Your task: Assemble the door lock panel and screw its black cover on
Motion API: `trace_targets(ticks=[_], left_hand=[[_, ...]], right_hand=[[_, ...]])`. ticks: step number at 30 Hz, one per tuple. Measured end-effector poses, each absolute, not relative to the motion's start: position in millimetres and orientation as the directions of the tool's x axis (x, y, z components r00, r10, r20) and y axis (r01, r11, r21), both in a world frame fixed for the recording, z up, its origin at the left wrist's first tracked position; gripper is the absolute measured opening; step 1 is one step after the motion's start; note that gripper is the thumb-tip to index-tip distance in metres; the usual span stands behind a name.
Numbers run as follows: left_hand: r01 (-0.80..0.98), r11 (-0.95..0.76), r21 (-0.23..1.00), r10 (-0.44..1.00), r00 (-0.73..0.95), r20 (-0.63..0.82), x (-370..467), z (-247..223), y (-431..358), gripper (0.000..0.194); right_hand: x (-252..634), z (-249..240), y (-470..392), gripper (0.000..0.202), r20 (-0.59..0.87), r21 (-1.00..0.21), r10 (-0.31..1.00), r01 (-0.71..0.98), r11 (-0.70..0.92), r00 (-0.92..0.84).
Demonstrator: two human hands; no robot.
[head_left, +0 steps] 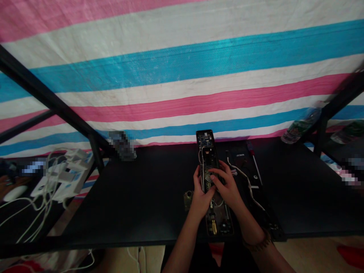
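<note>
A long black electronic door lock body (218,219) lies opened on the dark table, pointing away from me. A circuit board (205,141) shows at its far end, thin white wires run along its left side, and a brass-coloured cylinder (214,226) sits near its close end. My left hand (202,193) wraps round the left edge at the middle, its thumb over the inside. My right hand (227,185) is on the right side, with fingertips pinched at a small clear part (209,174) inside the body. The fingers partly hide that part.
To the right lie a black cover panel (240,161) with a white cable (247,178) and a screwdriver (254,157). A small metal-like piece (188,199) rests at left. A plastic bottle (303,125) leans by the right frame; tangled white cables (52,178) lie far left.
</note>
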State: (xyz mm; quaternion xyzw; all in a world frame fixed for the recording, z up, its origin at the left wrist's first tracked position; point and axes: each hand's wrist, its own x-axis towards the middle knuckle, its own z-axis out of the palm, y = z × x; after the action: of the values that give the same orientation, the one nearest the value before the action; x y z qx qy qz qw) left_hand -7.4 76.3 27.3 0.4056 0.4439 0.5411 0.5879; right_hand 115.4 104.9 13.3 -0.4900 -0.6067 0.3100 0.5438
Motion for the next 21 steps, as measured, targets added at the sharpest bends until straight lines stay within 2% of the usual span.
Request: trace_targets(ticks=[10,21], left_hand=[[-0.269,0.065,0.961,0.998,0.022,-0.062,-7.0,26.7,78.5,0.084],[-0.269,0.058,0.961,0.998,0.02,-0.055,-7.8,23.5,78.7,0.084]], right_hand=[[115.1,15.2,104.6,0.026,0.347,-0.909,0.935,0.273,0.316,0.074],[115.1,13.6,105.6,0.023,0.337,-0.918,0.937,0.252,0.306,0.09]])
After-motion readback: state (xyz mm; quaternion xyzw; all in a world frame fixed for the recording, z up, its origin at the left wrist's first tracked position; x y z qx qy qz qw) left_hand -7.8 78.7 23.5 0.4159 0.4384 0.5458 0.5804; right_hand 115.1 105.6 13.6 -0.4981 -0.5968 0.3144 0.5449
